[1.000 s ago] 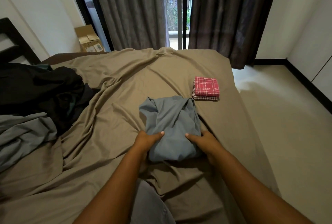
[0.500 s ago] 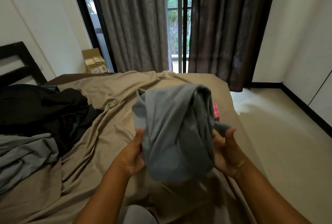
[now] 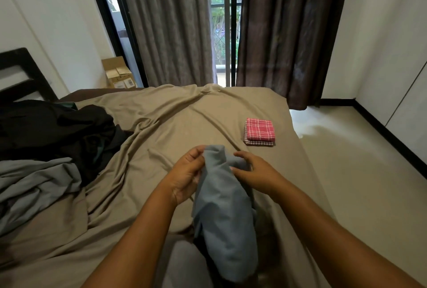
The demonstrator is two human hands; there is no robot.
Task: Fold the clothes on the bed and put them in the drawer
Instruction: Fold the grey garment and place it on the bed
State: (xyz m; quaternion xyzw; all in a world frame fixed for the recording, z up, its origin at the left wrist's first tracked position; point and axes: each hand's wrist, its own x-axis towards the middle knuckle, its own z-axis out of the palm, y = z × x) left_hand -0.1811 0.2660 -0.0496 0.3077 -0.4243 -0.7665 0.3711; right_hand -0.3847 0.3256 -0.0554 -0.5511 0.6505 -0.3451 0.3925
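Dim room, backlit by window [image 3: 223,21]; wide-angle distortion.

Both bare forearms reach forward, the left grip [image 3: 187,175] and right grip [image 3: 255,172] each pinching a grey garment's [image 3: 224,218] top.

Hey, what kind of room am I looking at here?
Most likely a bedroom: a bed with a rumpled tan sheet, a dark headboard at the left, long curtains over a glass door, and loose clothes heaped on the bed.
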